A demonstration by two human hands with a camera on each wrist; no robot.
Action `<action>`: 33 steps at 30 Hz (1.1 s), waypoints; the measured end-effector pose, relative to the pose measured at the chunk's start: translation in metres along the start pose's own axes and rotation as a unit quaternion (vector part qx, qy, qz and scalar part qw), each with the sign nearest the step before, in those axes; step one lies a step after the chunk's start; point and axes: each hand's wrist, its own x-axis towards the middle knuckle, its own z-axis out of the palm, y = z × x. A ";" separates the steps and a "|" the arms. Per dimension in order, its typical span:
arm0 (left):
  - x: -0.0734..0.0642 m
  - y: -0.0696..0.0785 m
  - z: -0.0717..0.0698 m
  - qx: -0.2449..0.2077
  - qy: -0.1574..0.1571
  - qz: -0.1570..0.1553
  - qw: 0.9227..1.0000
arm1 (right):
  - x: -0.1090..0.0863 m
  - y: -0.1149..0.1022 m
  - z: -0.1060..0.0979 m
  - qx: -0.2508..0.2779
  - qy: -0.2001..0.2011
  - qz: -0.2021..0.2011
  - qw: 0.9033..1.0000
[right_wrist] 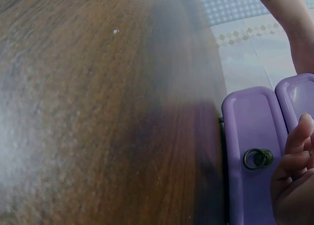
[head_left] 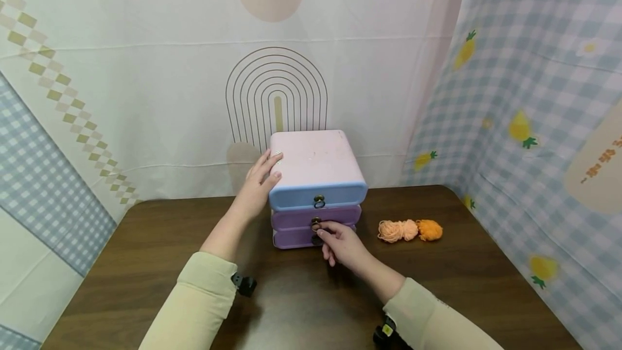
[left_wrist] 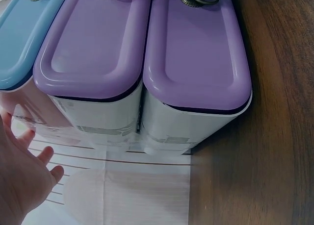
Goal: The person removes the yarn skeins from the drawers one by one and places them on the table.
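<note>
A small stack of drawers (head_left: 316, 155) with a pink top stands on the table. Its upper drawer front is light blue (head_left: 296, 197); the middle drawer (left_wrist: 93, 38) and bottom drawer (left_wrist: 201, 53) are purple. Each front carries a bronze-coloured ring pull, such as the bottom one (right_wrist: 251, 159). My left hand (head_left: 254, 190) rests against the left side of the stack, fingers spread onto the top edge. With thumb and forefinger, my right hand (head_left: 346, 246) pinches the middle drawer's ring pull (head_left: 316, 222). Part of that pull is hidden behind the fingers.
Right of the stack lie a peach yarn bundle (head_left: 396, 230) and an orange yarn bundle (head_left: 430, 230), end to end. The brown wooden table (head_left: 170, 247) reaches back to a printed white cloth (head_left: 146, 96). A blue checked cloth (head_left: 515, 80) hangs along the right side.
</note>
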 end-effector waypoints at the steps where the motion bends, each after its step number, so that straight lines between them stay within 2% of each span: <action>1: 0.000 0.000 0.000 -0.001 0.000 0.000 1.000 | 0.000 0.000 0.000 0.001 0.001 -0.002 1.000; 9: 0.000 0.001 0.000 -0.002 -0.001 0.001 1.000 | -0.002 0.000 -0.004 -0.002 0.010 -0.007 1.000; 15: 0.000 0.001 0.000 -0.002 -0.001 0.002 1.000 | -0.006 0.000 -0.007 -0.003 -0.003 -0.002 1.000; 33: -0.001 0.002 -0.001 0.000 0.002 -0.001 1.000 | -0.022 0.000 -0.011 -0.061 -0.028 -0.007 0.998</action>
